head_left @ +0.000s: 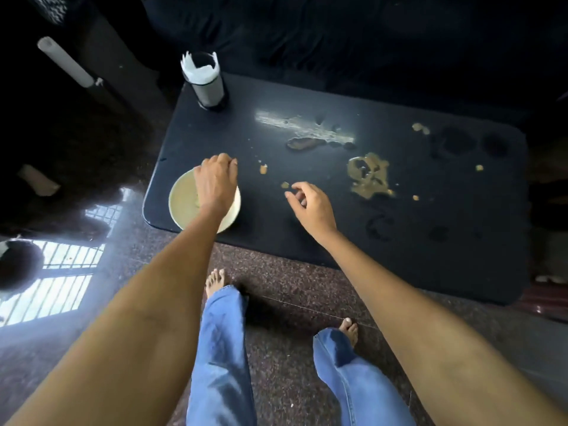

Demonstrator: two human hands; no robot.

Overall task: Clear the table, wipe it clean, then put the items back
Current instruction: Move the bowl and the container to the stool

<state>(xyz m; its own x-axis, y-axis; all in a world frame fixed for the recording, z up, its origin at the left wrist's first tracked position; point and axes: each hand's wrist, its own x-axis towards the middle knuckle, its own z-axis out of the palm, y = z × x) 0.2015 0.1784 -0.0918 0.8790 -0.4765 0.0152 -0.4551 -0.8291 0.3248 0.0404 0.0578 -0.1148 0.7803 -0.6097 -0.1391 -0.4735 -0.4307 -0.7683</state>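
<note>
**Over a spattered dark table, two bare hands at work**

Across the black tabletop: tan smears and crumbs, the largest blot right of centre, a brownish puddle farther back beside a pale glare streak, small scraps scattered toward the right end, faint dark ring marks near that corner. At the near-left corner, a pale round bowl with beige residue inside, partly covered by the left hand, fingers curled down over the far rim, gripping it. Just to the right, hovering above the surface, the right hand, fingers loosely bent, thumb and forefinger close together near a crumb; holding nothing visible. At the far-left corner, upright, a dark cylindrical holder stuffed with white paper napkins.

Below the table edge, speckled brown stone floor, polished enough at left to mirror a barred window's light. Blue jeans and two bare feet planted beside the table. Behind the table, dark upholstery, barely lit. Off to the left, a white tube leaning in shadow; other shapes there too dim to make out.
</note>
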